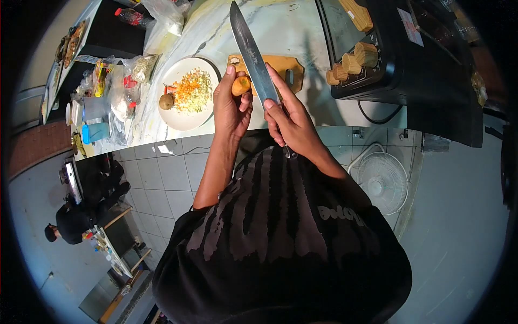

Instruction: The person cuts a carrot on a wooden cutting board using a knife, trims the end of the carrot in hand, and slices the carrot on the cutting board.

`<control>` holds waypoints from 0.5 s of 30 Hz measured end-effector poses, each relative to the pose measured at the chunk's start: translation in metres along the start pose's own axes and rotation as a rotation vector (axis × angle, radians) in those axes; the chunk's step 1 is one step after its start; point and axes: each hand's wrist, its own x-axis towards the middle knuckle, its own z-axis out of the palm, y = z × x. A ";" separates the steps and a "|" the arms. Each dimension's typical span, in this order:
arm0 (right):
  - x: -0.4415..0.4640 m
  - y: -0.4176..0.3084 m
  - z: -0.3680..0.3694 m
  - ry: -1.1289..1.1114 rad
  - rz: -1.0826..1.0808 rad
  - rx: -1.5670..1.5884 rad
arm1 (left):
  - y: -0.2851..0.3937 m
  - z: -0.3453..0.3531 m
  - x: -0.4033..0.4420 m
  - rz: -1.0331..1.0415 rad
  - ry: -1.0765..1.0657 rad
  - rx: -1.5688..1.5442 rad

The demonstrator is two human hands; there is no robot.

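My left hand [231, 108] is closed around a piece of carrot [241, 85], its orange cut end facing up. In my right hand [290, 119] is a large kitchen knife [252, 51], its long blade pointing away from me and passing just right of the carrot. Under both hands lies a wooden cutting board [294, 73], partly hidden by them. Left of the board sits a white plate [181, 123] with chopped orange and pale green vegetables [194, 92], and a round brown item [166, 101] at its left edge.
A black oven [372, 65] with wooden knobs stands on the right of the marble counter [210, 32]. Plastic bags [118, 92], a blue container [95, 133] and a bottle [129, 17] are at left. A fan [382, 183] stands on the floor; another person [75, 221] is far left.
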 end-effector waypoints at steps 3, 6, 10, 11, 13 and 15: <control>0.001 -0.001 0.001 0.019 0.007 -0.007 | 0.001 -0.001 0.004 -0.004 0.007 0.046; 0.004 0.002 -0.001 -0.012 0.004 0.014 | 0.001 -0.007 0.007 -0.032 -0.047 0.045; 0.011 0.001 -0.002 0.066 -0.101 -0.126 | -0.002 -0.007 0.013 -0.063 -0.140 -0.053; 0.014 0.001 -0.004 0.133 -0.157 -0.259 | -0.003 -0.007 0.016 -0.050 -0.144 -0.132; 0.020 0.003 -0.010 0.180 -0.306 -0.435 | -0.004 -0.013 0.021 -0.032 -0.206 -0.177; 0.020 -0.002 -0.015 0.197 -0.425 -0.729 | -0.001 -0.015 0.022 0.003 -0.318 -0.245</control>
